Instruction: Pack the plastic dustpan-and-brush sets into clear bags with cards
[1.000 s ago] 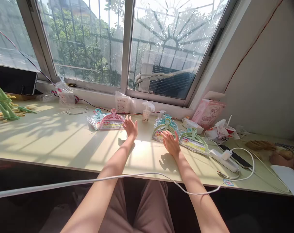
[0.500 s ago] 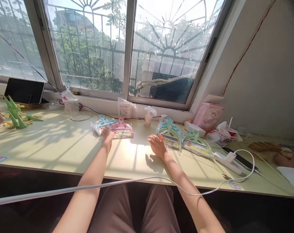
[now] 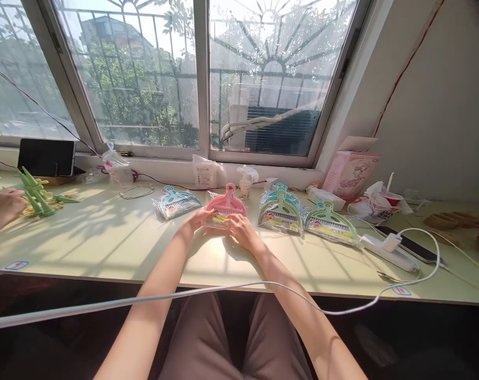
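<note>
Both my hands are on a pink dustpan-and-brush set (image 3: pixel 229 200) in clear wrapping, its handle pointing toward the window. My left hand (image 3: pixel 199 217) grips its left edge, fingers closed. At its lower right corner my right hand (image 3: pixel 241 229) has its fingers curled on the front edge; the thumb is partly hidden. A blue wrapped dustpan set (image 3: pixel 178 201) lies to the left. Right of my hands, a green dustpan set (image 3: pixel 281 216) overlaps blue ones (image 3: pixel 281 191), and another green set (image 3: pixel 329 224) lies beside them.
Another person's hand (image 3: pixel 6 206) is by green spiky plastic parts (image 3: pixel 37 195) at far left. A white cable (image 3: pixel 144 300) crosses in front of my forearms. A power strip (image 3: pixel 388 253), phone (image 3: pixel 409 245) and pink box (image 3: pixel 352 177) are at right; a cup (image 3: pixel 245 189) stands behind.
The pink set has moved right, away from the blue one, with my left hand on it. My right hand has moved left from beside the green sets onto the pink set.
</note>
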### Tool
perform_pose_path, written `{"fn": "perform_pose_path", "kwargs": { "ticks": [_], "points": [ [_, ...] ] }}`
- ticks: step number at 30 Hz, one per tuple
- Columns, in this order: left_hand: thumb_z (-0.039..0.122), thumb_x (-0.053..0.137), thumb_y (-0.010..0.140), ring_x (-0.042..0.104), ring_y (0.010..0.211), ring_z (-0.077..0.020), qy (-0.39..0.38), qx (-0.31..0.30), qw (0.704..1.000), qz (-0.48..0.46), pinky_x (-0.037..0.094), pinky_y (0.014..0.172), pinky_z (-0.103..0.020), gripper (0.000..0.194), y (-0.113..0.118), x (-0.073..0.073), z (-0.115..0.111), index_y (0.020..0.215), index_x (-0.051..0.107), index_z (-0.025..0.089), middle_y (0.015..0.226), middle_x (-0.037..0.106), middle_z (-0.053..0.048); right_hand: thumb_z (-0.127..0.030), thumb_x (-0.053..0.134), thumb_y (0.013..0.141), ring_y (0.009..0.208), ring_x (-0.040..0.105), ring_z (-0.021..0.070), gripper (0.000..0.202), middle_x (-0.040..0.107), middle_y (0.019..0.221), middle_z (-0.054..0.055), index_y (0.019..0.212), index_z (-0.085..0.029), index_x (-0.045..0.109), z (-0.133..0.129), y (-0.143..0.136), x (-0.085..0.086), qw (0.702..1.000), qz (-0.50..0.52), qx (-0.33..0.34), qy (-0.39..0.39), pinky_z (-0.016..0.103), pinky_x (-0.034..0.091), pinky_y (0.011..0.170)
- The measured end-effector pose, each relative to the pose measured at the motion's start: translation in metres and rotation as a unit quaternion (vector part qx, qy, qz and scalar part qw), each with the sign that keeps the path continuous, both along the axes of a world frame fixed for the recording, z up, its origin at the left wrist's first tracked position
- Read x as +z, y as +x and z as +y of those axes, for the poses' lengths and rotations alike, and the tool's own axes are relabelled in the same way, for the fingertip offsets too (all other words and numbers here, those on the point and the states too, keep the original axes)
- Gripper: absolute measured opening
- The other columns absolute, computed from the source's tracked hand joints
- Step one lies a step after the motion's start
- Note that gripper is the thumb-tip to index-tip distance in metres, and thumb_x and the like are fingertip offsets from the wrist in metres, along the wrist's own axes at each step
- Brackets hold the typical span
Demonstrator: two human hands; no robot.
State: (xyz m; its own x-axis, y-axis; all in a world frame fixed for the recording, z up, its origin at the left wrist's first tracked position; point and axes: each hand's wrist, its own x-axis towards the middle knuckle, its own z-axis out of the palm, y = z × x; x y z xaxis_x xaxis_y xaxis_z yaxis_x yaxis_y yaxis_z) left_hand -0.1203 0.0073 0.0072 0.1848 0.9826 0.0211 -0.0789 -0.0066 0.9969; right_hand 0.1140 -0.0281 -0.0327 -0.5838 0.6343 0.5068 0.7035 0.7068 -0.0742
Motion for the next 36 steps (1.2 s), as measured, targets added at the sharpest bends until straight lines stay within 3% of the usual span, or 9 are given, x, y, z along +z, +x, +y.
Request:
{"fn": "perform_pose_path", "kwargs": {
  "ticks": [3,6,9,13,15,20,27,33,36],
  "points": [
    [0.028,0.088,0.087,0.082,0.104,-0.0323,0.033,0.007,0.995,-0.099,0.064,0.108,-0.050,0.063,0.009,-0.003,-0.004,0.148,0.076,0.021,0.101,0.086,-0.009,-0.006,0.069,0.101,0.130,0.071,0.0329,0.033,0.077,0.139,0.015,0.129,-0.020,0.079,-0.004,-0.001,0.002,1.000,-0.008,0.001,-0.015,0.046,0.059,0.113],
    [0.027,0.089,0.086,0.084,0.108,-0.0343,0.048,0.016,0.985,-0.164,0.062,0.113,-0.057,0.074,0.014,-0.010,-0.005,0.157,0.071,0.022,0.105,0.086,-0.010,-0.005,0.066,0.101,0.131,0.071,0.0334,0.041,0.075,0.145,0.016,0.138,-0.020,0.074,-0.004,-0.004,0.002,0.999,0.027,-0.036,-0.011,0.045,0.059,0.110],
    [0.026,0.092,0.084,0.085,0.107,-0.0366,0.026,0.007,0.983,-0.181,0.062,0.113,-0.059,0.076,0.018,-0.019,-0.001,0.157,0.072,0.020,0.101,0.085,-0.011,-0.005,0.066,0.100,0.127,0.074,0.0341,0.045,0.080,0.138,0.015,0.141,-0.022,0.074,0.000,-0.002,0.002,0.996,0.062,-0.070,-0.008,0.044,0.060,0.105],
    [0.033,0.089,0.091,0.085,0.110,-0.0379,0.005,0.006,0.985,-0.173,0.064,0.110,-0.059,0.068,0.022,-0.025,0.005,0.157,0.072,0.024,0.105,0.086,-0.012,-0.002,0.063,0.100,0.103,0.080,0.0289,0.031,0.085,0.110,0.010,0.113,-0.022,0.083,0.004,0.004,0.000,0.997,0.027,-0.046,-0.054,0.040,0.058,0.099],
    [0.034,0.088,0.094,0.084,0.113,-0.0376,0.010,0.014,0.983,-0.180,0.064,0.111,-0.061,0.067,0.020,-0.024,0.005,0.158,0.070,0.025,0.110,0.087,-0.012,-0.003,0.059,0.103,0.106,0.079,0.0290,0.033,0.085,0.115,0.011,0.110,-0.023,0.084,0.005,0.005,-0.001,0.998,0.038,-0.046,-0.028,0.042,0.058,0.101],
    [0.021,0.078,0.095,0.084,0.117,-0.0353,0.008,0.033,0.982,-0.187,0.059,0.119,-0.059,0.061,0.019,-0.014,-0.001,0.155,0.068,0.019,0.116,0.088,-0.013,-0.008,0.067,0.101,0.141,0.066,0.0369,0.046,0.075,0.150,0.016,0.144,-0.023,0.075,0.005,0.007,-0.002,0.990,0.095,-0.095,0.052,0.051,0.055,0.114],
    [0.024,0.078,0.092,0.082,0.126,-0.0420,-0.026,0.014,0.990,-0.139,0.061,0.116,-0.059,0.054,0.032,-0.016,-0.003,0.146,0.076,0.017,0.109,0.089,-0.015,-0.001,0.052,0.105,0.113,0.077,0.0302,0.042,0.083,0.112,0.011,0.127,-0.022,0.081,0.010,0.013,-0.001,0.989,0.108,-0.099,-0.022,0.041,0.059,0.103],
    [0.044,0.081,0.100,0.082,0.119,-0.0362,0.007,0.068,0.978,-0.197,0.062,0.114,-0.054,0.050,0.025,-0.019,0.002,0.144,0.077,0.021,0.109,0.088,-0.011,0.002,0.058,0.100,0.108,0.079,0.0255,0.037,0.084,0.111,0.011,0.100,-0.021,0.086,0.009,0.015,-0.002,0.992,0.085,-0.041,-0.077,0.035,0.060,0.100],
    [0.049,0.080,0.102,0.082,0.112,-0.0317,0.019,0.092,0.974,-0.208,0.061,0.114,-0.047,0.053,0.022,-0.018,0.003,0.144,0.077,0.017,0.103,0.087,-0.009,-0.001,0.059,0.102,0.110,0.081,0.0246,0.033,0.086,0.112,0.011,0.098,-0.020,0.085,0.009,0.013,-0.002,0.980,0.157,-0.056,-0.112,0.036,0.062,0.105]
  ]
}}
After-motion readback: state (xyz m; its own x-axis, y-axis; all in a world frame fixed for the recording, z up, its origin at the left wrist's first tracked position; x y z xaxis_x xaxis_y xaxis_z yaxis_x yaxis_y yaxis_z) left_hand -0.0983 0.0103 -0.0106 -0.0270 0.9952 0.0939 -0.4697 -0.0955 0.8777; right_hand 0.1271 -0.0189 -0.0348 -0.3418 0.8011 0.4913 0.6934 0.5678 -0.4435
